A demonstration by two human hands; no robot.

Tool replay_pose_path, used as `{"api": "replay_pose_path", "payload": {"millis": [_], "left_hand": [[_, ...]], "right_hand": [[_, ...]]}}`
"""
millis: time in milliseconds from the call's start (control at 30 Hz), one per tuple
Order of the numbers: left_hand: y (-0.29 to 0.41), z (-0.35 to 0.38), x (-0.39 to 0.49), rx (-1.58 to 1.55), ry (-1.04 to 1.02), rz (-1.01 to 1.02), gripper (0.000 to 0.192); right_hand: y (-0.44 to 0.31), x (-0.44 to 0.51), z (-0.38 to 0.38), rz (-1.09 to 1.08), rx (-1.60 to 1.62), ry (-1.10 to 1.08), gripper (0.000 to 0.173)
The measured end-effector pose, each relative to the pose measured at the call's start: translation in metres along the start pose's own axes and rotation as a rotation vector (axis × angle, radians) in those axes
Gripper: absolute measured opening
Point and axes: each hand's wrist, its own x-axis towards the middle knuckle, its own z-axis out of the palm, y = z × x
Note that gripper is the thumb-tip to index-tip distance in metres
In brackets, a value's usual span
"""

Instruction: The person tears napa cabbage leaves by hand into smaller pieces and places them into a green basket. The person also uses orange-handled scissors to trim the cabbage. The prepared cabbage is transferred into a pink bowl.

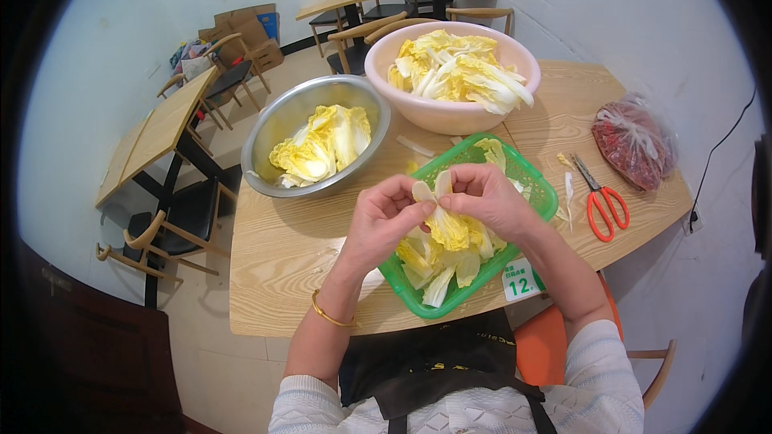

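Observation:
My left hand (392, 214) and my right hand (485, 196) pinch a small napa cabbage leaf (448, 229) between them, its white stem end split apart at the top. They hold it above a green plastic basket (422, 308), where torn pale-yellow leaves (439, 268) lie. Behind the left hand stands a steel basin (256, 160) with cabbage pieces (329, 141) inside. A pink plastic basin (443, 120), heaped with napa cabbage leaves (458, 66), is beyond the basket.
Red-handled scissors (606, 208) lie right of the basket beside a white scrap (569, 199). Farther right is a knotted plastic bag of dark red contents (633, 141). A printed sticker (520, 280) is on the wooden table (277, 277). An orange chair (540, 349) stands by the near edge.

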Motion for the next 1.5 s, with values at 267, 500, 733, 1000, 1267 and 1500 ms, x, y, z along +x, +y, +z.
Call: {"api": "replay_pose_path", "payload": {"millis": [267,500,733,1000,1267,1500], "left_hand": [[-0.003,-0.001,0.003,0.037,0.045,-0.033,0.012],[-0.001,0.001,0.001,-0.012,0.018,0.008,0.013],[-0.001,0.003,0.002,-0.086,0.053,0.015,0.012],[-0.005,-0.007,0.002,0.087,0.172,0.028,0.014],[0.004,-0.018,0.010,0.467,0.499,0.360,0.027],[0.038,-0.139,0.088,1.288,0.486,0.054,0.028]], "right_hand": [[0.006,0.003,0.001,-0.167,-0.320,0.087,0.008],[0.003,0.001,0.001,-0.058,-0.175,0.032,0.008],[0.007,0.004,0.002,-0.140,-0.070,0.080,0.009],[-0.003,-0.002,0.000,-0.553,-0.037,0.470,0.017],[-0.004,0.004,0.001,-0.685,-0.441,0.500,0.034],[-0.002,0.001,0.008,-0.554,-0.513,0.446,0.031]]}}
